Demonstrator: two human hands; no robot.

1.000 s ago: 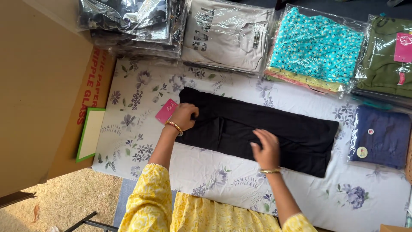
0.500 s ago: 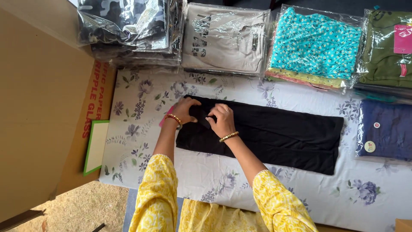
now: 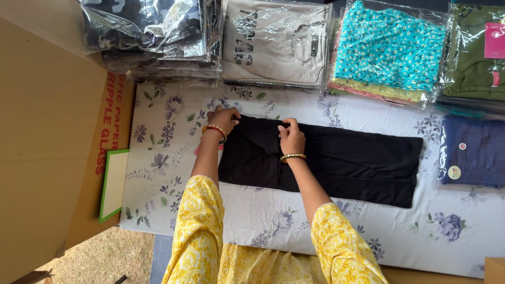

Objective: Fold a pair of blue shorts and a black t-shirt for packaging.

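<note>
A folded black garment lies lengthwise across a floral white sheet. My left hand pinches the garment's far left corner. My right hand grips the cloth's far edge a little to the right of it, fingers curled over the fabric. Both wrists wear bangles and both arms are in yellow patterned sleeves. A pink tag peeks out beside my left forearm, mostly hidden.
Plastic-wrapped garments line the far edge: a dark camouflage stack, a beige one, a turquoise floral one, a green one. A navy folded piece lies right. A cardboard box and green-edged card sit left.
My right hand left the garment's middle and came up to the far edge near my left hand. My left hand shifted to the far left corner and covered most of the pink tag.
</note>
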